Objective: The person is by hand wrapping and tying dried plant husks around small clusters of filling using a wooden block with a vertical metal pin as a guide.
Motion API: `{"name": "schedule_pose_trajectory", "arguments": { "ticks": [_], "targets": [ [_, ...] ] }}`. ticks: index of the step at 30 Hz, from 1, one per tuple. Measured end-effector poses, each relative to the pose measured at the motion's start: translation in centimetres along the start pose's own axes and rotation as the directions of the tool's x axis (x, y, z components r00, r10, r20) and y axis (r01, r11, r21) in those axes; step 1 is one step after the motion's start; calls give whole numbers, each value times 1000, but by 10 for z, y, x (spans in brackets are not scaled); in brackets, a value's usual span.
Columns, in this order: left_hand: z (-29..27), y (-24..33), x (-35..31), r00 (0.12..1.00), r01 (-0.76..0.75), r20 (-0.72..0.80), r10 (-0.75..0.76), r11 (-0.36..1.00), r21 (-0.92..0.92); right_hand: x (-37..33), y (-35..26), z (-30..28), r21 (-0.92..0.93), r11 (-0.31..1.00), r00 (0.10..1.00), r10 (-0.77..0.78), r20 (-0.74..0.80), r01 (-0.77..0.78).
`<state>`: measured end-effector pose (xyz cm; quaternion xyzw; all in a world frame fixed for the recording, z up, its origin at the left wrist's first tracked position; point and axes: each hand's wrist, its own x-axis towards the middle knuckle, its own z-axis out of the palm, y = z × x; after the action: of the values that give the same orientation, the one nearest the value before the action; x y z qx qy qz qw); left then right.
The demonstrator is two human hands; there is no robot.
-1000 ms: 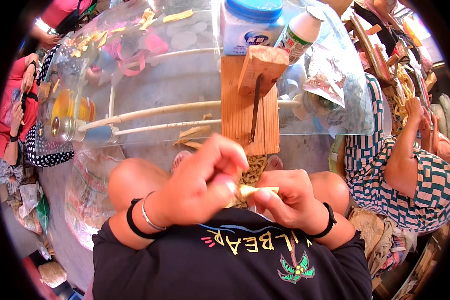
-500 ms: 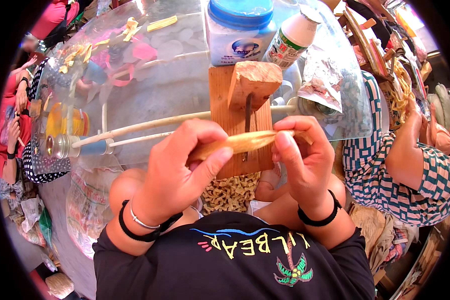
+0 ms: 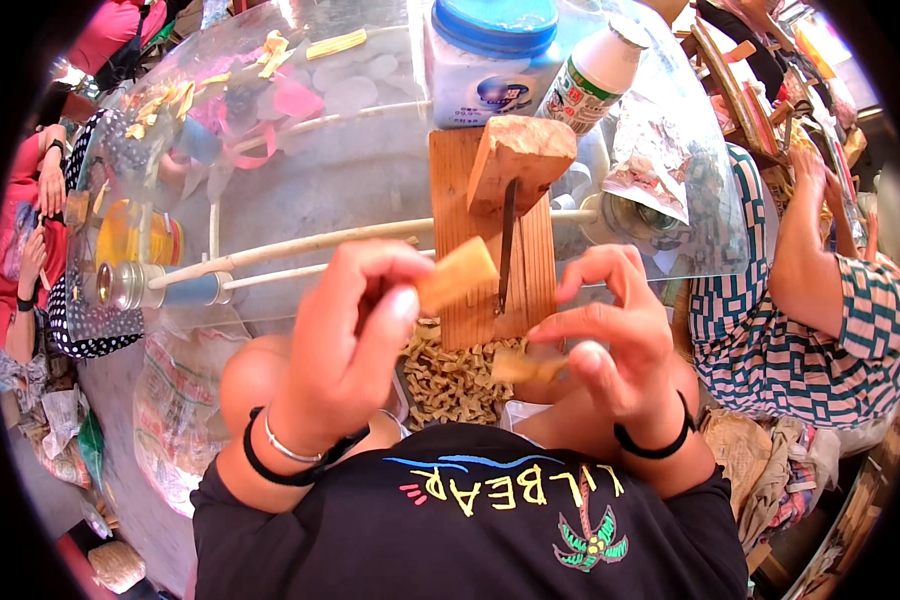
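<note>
Glass table point(image 3: 315, 185) is the big thing rn, w/ a wooden board point(image 3: 454, 190) sticking past its near edge. L hand point(image 3: 348, 350) is in a thumb-&-finger pinch, R hand point(image 3: 622, 350) has fingers spread. White tub point(image 3: 490, 75) w/ blue lid is just past the board; pile of tan pcs point(image 3: 450, 385) is below its near end. Tan strip point(image 3: 460, 272) is in that L pinch, over the board, beside the thin blade point(image 3: 510, 235). Smallest: blurry tan pc point(image 3: 520, 367) near R fingertips, can't tell if touching.
</note>
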<state>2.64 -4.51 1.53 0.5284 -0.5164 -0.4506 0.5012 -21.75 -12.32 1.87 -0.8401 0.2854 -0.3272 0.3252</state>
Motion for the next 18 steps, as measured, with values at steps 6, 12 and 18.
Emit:
{"name": "schedule_pose_trajectory", "arguments": {
  "ticks": [6,12,18],
  "targets": [
    [32,12,-28,990,-46,112,81,958,-284,-22,-26,46,167,982,991,-75,-108,92],
    [25,35,-28,909,393,303,-285,829,-399,-35,-47,49,439,898,996,69,-50,-40],
    [5,28,-31,941,-40,339,23,998,44,-37,-39,18,991,133,994,108,-21,6]
  ]
}}
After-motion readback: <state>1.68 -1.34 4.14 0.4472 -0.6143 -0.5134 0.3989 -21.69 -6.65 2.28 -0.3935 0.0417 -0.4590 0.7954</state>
